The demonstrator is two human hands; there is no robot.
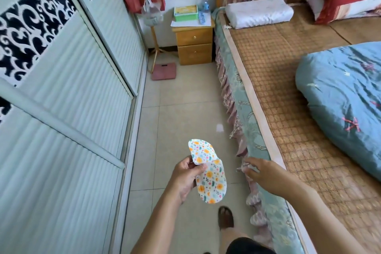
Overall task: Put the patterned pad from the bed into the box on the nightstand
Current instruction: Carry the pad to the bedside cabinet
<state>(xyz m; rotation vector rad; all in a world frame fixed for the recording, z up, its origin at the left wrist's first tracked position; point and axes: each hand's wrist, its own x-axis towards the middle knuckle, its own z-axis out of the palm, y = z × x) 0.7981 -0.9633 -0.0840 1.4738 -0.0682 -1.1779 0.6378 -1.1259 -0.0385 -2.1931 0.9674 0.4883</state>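
Patterned pad (pixel 208 171) up in the air now, out over the tiled floor (pixel 185 99) in the aisle between the wardrobe (pixel 61 88) and the bed (pixel 288 88), clear of the mattress edge. It's a long, rounded piece, white with orange flowers and small leaves, bent at its waist so the upper lobe tips toward the wardrobe side and the lower lobe hangs down. The left hand (pixel 185 177) has it pinched at that narrow middle, thumb on the near face, fingers curled behind. The right hand (pixel 261 171) is empty, fingers loosely spread, hovering just beside the frilled skirt at the bed's edge and holding nothing. Down at the far end of the aisle sits the wooden nightstand (pixel 193 47), two drawers, and on top of it the box (pixel 185 13), green-sided with a pale yellow top; from this spot I can't tell whether it's open or lidded. A water bottle (pixel 205 2) stands just beside the box. On the bed, a woven mat, a white pillow (pixel 259 12) at the head, and a blue quilt (pixel 346 99) bundled to the far side. One sandalled foot (pixel 225 217) is planted on the tiles below the pad. A pink scale (pixel 164 71) lies on the floor near the nightstand.
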